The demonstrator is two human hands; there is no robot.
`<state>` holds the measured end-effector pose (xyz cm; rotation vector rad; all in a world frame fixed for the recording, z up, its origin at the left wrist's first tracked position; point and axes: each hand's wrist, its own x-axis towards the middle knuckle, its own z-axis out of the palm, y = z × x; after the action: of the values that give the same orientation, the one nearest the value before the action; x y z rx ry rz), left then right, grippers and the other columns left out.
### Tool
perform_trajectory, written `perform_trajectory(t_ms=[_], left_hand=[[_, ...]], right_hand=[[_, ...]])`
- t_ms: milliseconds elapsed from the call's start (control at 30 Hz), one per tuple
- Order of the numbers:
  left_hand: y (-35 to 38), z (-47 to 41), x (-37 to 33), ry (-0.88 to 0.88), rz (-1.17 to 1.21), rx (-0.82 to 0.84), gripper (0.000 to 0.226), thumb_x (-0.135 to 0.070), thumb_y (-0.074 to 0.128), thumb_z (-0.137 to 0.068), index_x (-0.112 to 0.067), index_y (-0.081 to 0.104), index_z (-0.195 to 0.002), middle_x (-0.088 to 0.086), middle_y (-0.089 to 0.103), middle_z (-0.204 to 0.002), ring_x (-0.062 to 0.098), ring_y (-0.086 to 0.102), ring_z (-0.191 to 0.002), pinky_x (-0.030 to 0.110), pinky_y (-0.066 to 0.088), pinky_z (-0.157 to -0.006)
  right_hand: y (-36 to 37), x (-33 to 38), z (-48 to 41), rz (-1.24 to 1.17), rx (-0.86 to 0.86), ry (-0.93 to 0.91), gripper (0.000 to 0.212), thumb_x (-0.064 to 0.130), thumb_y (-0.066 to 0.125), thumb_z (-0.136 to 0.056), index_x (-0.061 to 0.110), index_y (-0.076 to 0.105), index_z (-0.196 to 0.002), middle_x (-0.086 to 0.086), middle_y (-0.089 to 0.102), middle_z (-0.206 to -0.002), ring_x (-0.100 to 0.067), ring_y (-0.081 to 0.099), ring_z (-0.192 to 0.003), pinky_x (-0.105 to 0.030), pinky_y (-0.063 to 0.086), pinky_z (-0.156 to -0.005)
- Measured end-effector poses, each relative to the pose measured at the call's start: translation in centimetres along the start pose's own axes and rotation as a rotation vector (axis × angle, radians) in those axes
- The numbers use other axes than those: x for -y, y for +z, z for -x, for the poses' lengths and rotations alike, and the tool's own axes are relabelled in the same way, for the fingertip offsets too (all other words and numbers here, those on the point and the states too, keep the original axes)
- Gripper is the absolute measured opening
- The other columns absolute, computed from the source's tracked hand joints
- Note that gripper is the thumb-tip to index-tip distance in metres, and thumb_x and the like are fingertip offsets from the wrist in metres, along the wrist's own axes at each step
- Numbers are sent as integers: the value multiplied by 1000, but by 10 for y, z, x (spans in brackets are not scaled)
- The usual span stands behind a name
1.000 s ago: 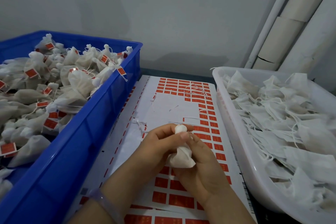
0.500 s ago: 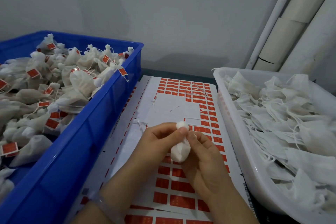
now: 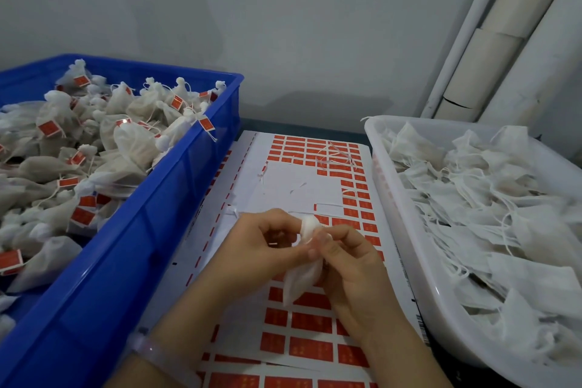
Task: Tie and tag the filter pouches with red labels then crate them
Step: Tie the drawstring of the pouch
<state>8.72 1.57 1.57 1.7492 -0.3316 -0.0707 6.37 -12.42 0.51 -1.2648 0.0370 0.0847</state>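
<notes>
While the pouch (image 3: 300,279) is hanging over the near half of the label sheet (image 3: 296,189), both hands are pinching its gathered neck: the left hand (image 3: 261,249) is curling its thumb and fingertips onto the neck from the left, and the right hand (image 3: 352,271) is closing its fingers on it from the right, with the puffed top poking out above the fingertips and the body drooping below them. The sheet is lying flat between two containers, showing rows of red labels (image 3: 311,323) along its near and right parts and a bare white patch in the middle; a few loose strings (image 3: 333,157) are lying across its far end. To the left, a blue crate (image 3: 151,230) is holding a heap of tied pouches (image 3: 132,142) carrying red tags. To the right, a white tub (image 3: 419,264) is holding a pile of flat, untagged pouches (image 3: 478,205) with trailing strings. A clear bracelet (image 3: 151,348) is sitting on the left wrist. Pale pipes (image 3: 504,41) are standing against the grey wall in the far right corner.
</notes>
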Motion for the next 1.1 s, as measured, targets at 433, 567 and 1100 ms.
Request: perform_trajectory(t_ms=[433,567,1100], left_hand=[[3,3,-2,-17,212,33,22,-42,71,-54,-26,69,-70,-10,67,-72,9,65,-73,15,51,-60],[4,3,-3,27,257,24,15,-39,71,-54,-29,72,-65,-15,64,-81,5,63,-79,16,52,-64],[11,6,-3,-258,533,210,46,-43,58,-71,-17,64,-108,-3,71,-103,13,67,-98,23,54,-71]], right_hand=[[3,4,2,-133,51,89,29,36,73,-48,23,76,-73,-1,73,-88,-20,70,-85,-34,57,-67],[5,4,3,-350,114,229,19,24,69,-61,16,76,-77,-9,73,-91,-23,71,-83,-34,57,-63],[6,-2,0,-395,54,266,23,18,68,-60,10,77,-80,-14,72,-94,-26,70,-86,-37,59,-71]])
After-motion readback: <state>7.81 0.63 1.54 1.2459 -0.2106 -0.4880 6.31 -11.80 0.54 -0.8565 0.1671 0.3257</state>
